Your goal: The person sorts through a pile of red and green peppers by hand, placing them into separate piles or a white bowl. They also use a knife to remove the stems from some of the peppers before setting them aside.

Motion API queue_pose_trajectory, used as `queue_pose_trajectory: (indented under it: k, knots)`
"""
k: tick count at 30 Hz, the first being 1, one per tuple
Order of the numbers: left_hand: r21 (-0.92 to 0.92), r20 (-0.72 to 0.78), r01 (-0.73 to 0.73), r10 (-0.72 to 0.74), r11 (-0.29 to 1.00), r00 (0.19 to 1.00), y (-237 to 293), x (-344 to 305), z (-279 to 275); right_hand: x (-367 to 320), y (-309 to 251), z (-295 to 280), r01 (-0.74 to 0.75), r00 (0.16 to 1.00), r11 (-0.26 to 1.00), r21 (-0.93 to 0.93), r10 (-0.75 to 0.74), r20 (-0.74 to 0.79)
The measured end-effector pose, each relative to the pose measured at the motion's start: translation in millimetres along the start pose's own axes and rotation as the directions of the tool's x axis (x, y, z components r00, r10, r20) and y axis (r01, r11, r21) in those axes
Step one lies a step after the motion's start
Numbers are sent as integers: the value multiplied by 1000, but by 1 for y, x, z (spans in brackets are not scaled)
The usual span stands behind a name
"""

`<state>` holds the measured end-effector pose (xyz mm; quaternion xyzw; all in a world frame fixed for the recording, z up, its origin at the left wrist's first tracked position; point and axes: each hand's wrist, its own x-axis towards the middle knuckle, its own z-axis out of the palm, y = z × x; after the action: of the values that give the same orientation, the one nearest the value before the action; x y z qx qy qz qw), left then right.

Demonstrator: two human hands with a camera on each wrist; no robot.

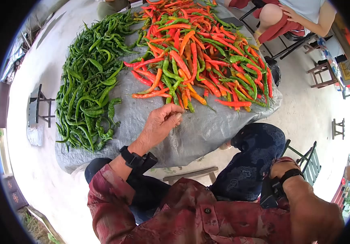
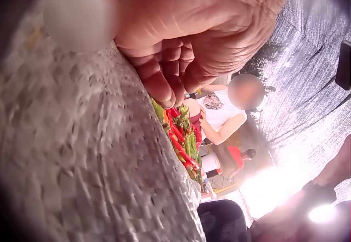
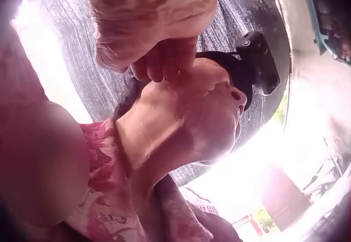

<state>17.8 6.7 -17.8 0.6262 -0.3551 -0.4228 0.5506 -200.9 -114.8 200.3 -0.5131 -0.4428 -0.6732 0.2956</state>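
Observation:
My left hand (image 1: 162, 124) is low over the front of a grey plastic sheet (image 1: 207, 130), its fingers loosely bent and thumb near the index finger. Its fingertips are right at the near edge of a heap of red, orange and green chili peppers (image 1: 183, 61). In the left wrist view, nothing shows between these bent fingers (image 2: 159, 85). My right hand (image 1: 321, 215) is raised close to the head camera. The right wrist view shows its loosely bent fingers (image 3: 164, 63) against the side of the wearer's face, with no object visible in them.
A pile of green chili peppers (image 1: 89, 89) covers the sheet's left side. Another person (image 1: 292, 20) sits at the far right. Stools, one a small wooden one (image 1: 338, 128), stand on the pale floor, and a slatted green chair (image 1: 311, 166) is near my right knee.

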Motion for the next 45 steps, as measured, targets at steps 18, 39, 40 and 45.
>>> queue_pose_trajectory:
  k: [18,39,40,45]
  knots:
    - [80,17,17,-18,997,1000,1,1,1,-14,-13,8,-36,993,996,-79,44,108]
    - [101,36,-19,16,995,999,-7,4,2,-137,148,-12,-595,122,253,-763,967,225]
    - [129,46,-37,31,991,998,-8,4,0,-174,155,-22,-446,149,304,-842,953,265]
    - [163,61,-9,-1,987,998,6,-6,1,-250,168,-27,-356,-39,138,-924,986,162]
